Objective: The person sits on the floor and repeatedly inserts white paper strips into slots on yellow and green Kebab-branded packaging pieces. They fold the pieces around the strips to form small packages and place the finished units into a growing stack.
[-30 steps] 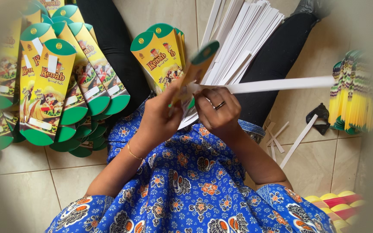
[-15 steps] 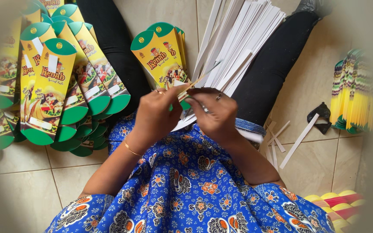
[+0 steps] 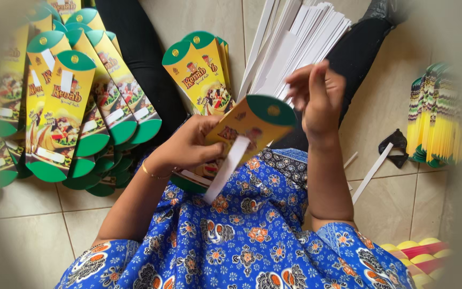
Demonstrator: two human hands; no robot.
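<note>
Beige tiled floor, stacks all round. I see left hand (image 3: 188,147) closed on yellow-green printed card sleeve (image 3: 255,126), white paper strip (image 3: 228,168) now hanging from it. Right hand (image 3: 319,96) lifted off since half-second ago, loosely open, seemingly empty, reaching white strip pile (image 3: 295,40) beyond sleeve.

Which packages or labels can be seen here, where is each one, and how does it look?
Card sleeve in left hand: yellow, round green top.
Sleeve pile, floor left: same colours, fanned.
Small stack, centre: same.
White strips by right hand.
Striped bundle, right edge.
</note>
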